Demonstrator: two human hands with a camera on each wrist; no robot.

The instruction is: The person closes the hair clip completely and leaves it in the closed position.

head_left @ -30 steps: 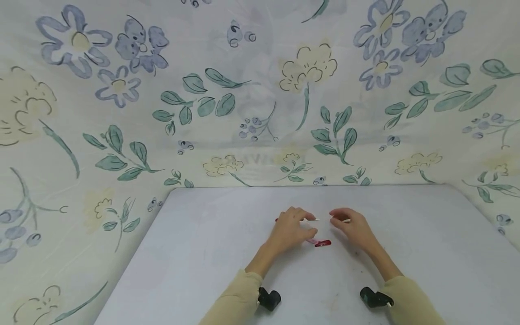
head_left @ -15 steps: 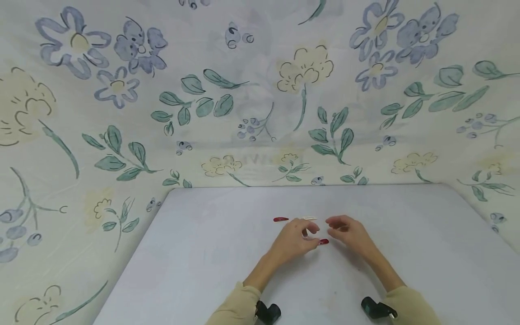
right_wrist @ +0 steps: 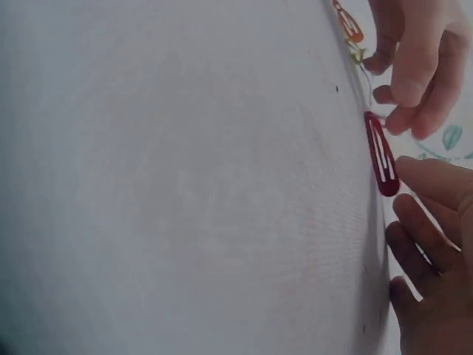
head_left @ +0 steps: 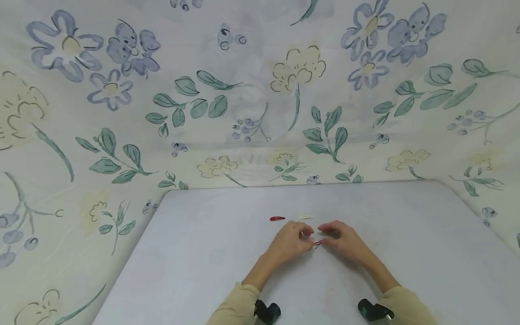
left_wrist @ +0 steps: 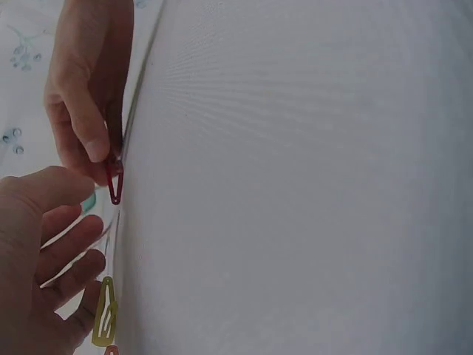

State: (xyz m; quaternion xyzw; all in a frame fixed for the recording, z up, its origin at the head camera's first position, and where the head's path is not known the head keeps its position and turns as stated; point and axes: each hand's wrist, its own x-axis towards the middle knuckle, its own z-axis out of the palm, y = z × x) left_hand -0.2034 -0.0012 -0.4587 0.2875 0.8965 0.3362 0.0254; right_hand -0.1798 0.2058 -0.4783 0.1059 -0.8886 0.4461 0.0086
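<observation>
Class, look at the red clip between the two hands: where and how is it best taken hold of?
Probably by the wide, rounded end of the red clip, coming from the right with the right hand, thumb and finger pinching it. That end lies toward the right hand and offers the broadest solid part; the middle is slotted, and the narrow end points toward the left hand.

In the left wrist view, the red clip [left_wrist: 115,195] is partly covered by the right hand [left_wrist: 85,89], the orange clip [left_wrist: 111,350] is cut off by the bottom edge, and the left hand [left_wrist: 22,255] by the left.
</observation>
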